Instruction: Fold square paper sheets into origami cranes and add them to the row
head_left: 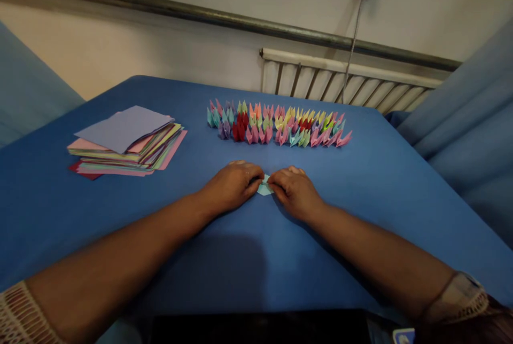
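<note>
A small piece of pale aqua folded paper [265,188] lies between my two hands on the blue table. My left hand [239,184] pinches its left side between thumb and fingers. From the other side, my right hand [294,189] has thumb and fingertips closed on the paper's right edge. Both hands rest low at the tabletop, and the fingertips cover much of the paper. Just beyond them stand rows of folded paper cranes [265,133] in pink, red, yellow, green, aqua and purple.
A stack of coloured paper sheets [128,143] with a lavender one on top sits at the left of the blue table [224,269]. Behind the table are a wall pipe [200,17], a radiator [316,79] and a hanging cord [352,47]. Blue curtains [473,103] flank both sides.
</note>
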`<state>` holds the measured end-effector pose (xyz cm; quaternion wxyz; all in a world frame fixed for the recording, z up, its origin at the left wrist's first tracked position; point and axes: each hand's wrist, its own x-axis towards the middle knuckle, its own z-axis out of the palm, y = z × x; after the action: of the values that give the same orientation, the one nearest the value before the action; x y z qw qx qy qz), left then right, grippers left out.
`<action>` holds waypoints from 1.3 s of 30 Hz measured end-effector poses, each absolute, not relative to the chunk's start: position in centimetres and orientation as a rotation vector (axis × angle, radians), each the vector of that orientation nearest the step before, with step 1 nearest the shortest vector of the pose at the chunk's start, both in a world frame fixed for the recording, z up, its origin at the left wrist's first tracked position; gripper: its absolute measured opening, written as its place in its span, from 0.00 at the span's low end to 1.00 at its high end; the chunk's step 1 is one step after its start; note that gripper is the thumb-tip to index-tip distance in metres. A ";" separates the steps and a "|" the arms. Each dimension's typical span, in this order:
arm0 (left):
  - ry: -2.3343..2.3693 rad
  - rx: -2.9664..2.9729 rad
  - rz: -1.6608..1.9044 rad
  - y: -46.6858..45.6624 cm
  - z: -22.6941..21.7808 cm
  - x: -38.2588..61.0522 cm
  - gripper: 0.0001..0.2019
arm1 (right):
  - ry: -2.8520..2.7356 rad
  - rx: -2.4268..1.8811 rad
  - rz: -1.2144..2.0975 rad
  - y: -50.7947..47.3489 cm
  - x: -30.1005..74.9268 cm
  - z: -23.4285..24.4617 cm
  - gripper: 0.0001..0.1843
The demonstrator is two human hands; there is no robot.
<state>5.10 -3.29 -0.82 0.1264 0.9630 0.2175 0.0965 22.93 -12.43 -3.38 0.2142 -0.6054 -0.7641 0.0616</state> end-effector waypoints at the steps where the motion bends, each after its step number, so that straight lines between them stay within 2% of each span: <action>1: 0.636 2.796 0.301 -3.3 -0.9 5.2 0.08 | -2.114 -1.683 0.170 -12.4 22.9 -3.4 0.10; 9: 0.748 2.832 0.313 -3.2 -1.7 5.8 0.09 | -1.948 -1.714 0.248 -11.7 22.9 -4.4 0.06; 23: 0.879 2.916 0.324 -3.6 -1.4 4.9 0.09 | -2.367 -1.751 -0.098 -13.6 22.0 -3.0 0.18; 26: 0.721 2.753 0.320 -3.9 -1.8 5.2 0.09 | -2.373 -1.769 -0.056 -13.9 21.7 -3.1 0.19; 29: 0.785 2.644 0.292 -3.7 -2.2 5.7 0.07 | -2.313 -1.768 0.011 -13.9 21.8 -3.3 0.18; 36: 0.901 2.642 0.303 -3.4 -2.2 5.8 0.06 | -2.008 -1.794 0.268 -12.5 23.1 -3.8 0.08; 39: 0.870 2.643 0.335 -3.4 -2.4 5.5 0.07 | -1.964 -1.889 0.326 -11.2 23.0 -3.2 0.10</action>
<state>5.54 -3.39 -2.41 0.1686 0.9295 0.3060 0.1178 22.98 -11.24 -3.21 0.1973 -0.6746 -0.7017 0.1164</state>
